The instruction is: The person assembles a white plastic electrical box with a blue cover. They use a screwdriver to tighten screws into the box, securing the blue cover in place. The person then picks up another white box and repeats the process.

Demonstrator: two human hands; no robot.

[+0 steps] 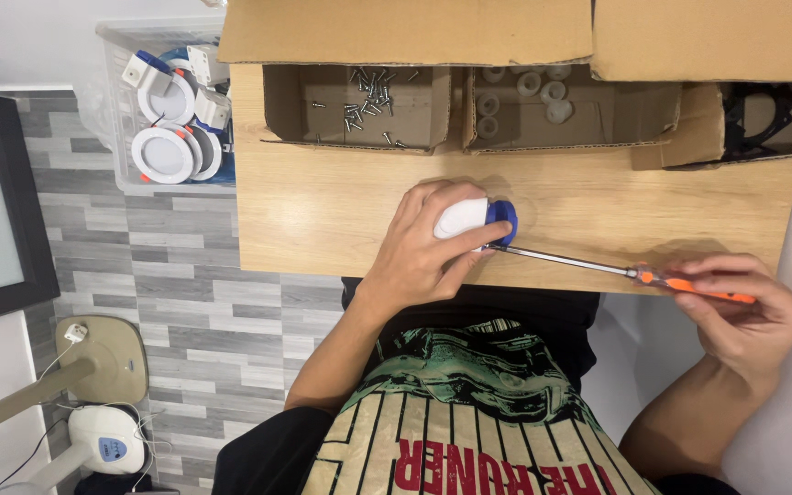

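three cardboard boxes (359, 105), one screwdriver (616, 269), two hands (423, 247)

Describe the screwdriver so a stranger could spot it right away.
Find the wooden table and follow its near edge. The screwdriver lies across it, between the left hand and right hand. Nothing else there has a thin metal shaft and orange handle.

Wooden table (323, 211) — cardboard boxes (359, 105)

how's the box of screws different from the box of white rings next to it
The screw box holds small dark metal screws, scattered loosely; the ring box holds round white plastic rings, fewer and larger, gathered along its back. The screw box sits left, the ring box to its right. Both are open brown cardboard boxes on the wooden table.
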